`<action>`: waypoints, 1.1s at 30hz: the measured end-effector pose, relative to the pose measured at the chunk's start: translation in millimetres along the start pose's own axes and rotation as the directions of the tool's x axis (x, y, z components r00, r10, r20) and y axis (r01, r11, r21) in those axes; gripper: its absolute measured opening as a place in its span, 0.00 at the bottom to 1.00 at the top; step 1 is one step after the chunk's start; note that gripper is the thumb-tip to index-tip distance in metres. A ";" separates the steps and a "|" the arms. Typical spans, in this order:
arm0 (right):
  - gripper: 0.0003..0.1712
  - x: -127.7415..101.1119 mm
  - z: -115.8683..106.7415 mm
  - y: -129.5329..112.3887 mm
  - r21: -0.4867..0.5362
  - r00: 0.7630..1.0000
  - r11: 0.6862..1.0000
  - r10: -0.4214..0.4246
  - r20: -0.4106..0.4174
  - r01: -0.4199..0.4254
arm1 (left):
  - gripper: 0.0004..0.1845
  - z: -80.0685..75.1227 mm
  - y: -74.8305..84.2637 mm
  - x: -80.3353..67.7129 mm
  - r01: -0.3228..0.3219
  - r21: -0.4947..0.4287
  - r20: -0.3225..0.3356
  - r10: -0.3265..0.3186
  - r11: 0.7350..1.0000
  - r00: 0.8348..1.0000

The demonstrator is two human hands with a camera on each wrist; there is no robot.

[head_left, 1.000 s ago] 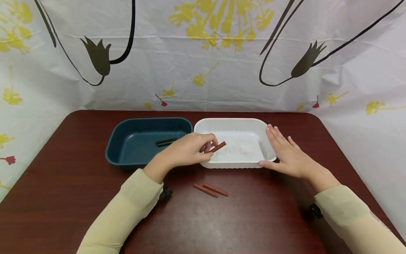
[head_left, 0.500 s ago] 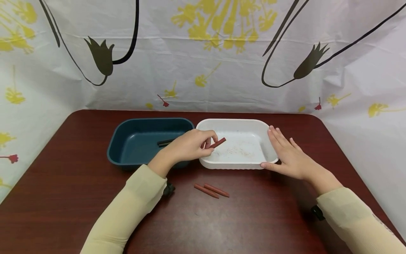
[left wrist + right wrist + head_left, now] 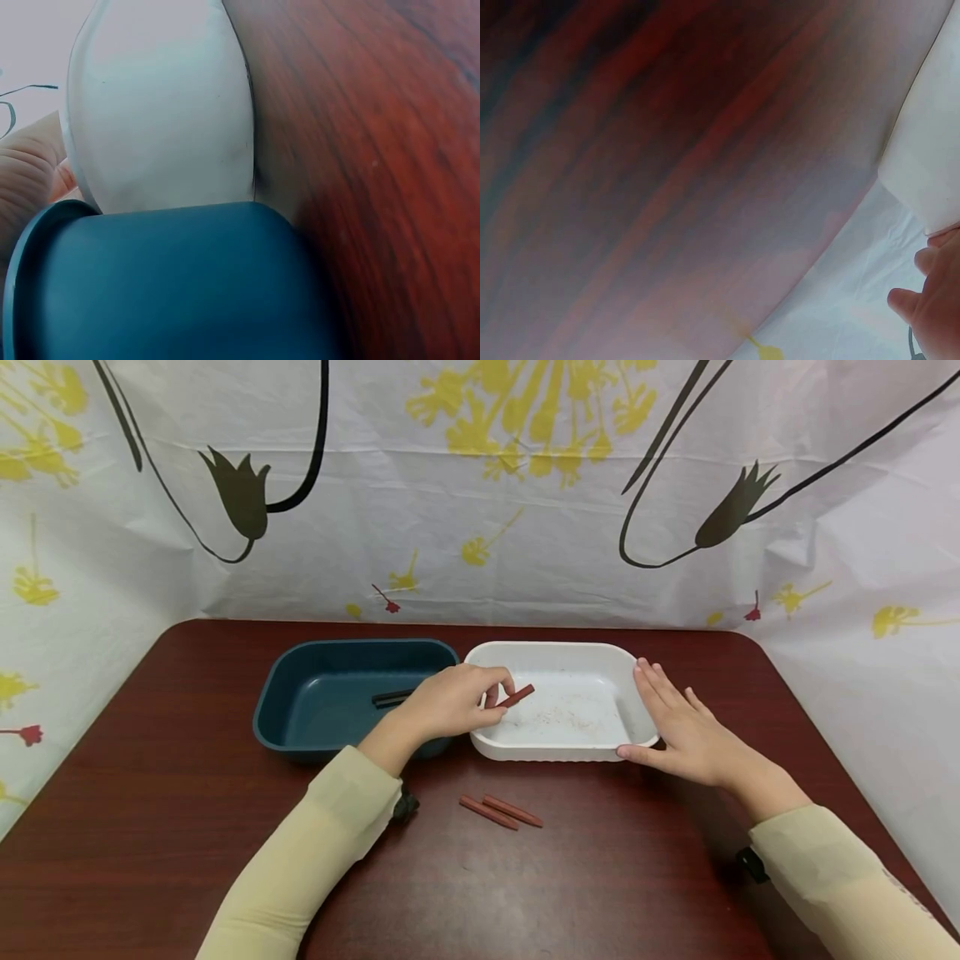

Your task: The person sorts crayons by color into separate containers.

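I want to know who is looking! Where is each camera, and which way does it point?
Head: worn on the head, looks forward and down at the dark red wooden table; both hands and beige sleeves show.
Left wrist: low by the left hand, faces the dark blue plastic tub and white plastic tub.
Right wrist: low by the right hand, faces along the table.
All three show the white tub.

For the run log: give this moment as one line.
left hand: pinches red-brown crayon over white tray | right hand: flat against white tray's side | table: two crayons | blue tray: dark crayon
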State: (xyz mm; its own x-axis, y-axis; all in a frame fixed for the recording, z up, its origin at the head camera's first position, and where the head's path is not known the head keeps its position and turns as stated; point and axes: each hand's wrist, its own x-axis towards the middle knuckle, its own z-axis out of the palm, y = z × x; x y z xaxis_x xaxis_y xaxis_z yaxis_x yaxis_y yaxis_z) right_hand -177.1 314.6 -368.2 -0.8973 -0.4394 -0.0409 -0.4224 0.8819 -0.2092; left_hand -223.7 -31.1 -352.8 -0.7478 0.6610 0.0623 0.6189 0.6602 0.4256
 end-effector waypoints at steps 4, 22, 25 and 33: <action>0.64 -0.3 -0.5 -0.4 -0.010 1.000 1.000 0.003 0.000 -0.003 | 0.13 2.6 -0.1 2.8 0.012 0.065 -0.017 -0.011 0.998 1.000; 0.64 -0.1 -1.2 -1.3 -0.013 1.000 1.000 0.008 0.002 -0.008 | 0.13 -6.9 5.1 -11.0 0.043 0.077 -0.054 -0.039 0.996 0.998; 0.64 -0.1 -1.2 -1.6 -0.010 1.000 1.000 0.009 0.005 -0.009 | 0.13 -7.4 4.4 -12.3 0.051 0.072 -0.061 -0.046 0.996 0.997; 0.64 0.3 -1.0 -1.1 -0.003 1.000 1.000 0.004 0.003 -0.004 | 0.13 -9.0 8.5 -18.0 0.067 0.070 -0.078 -0.062 0.995 0.995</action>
State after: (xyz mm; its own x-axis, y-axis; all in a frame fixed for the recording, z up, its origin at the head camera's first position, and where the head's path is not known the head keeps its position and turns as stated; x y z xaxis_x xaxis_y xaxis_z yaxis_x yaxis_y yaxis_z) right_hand -177.0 313.6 -367.0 -0.8987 -0.4363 -0.0443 -0.4192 0.8843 -0.2058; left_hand -207.2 -40.6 -342.2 -0.8011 0.5892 0.1057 0.5824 0.7264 0.3650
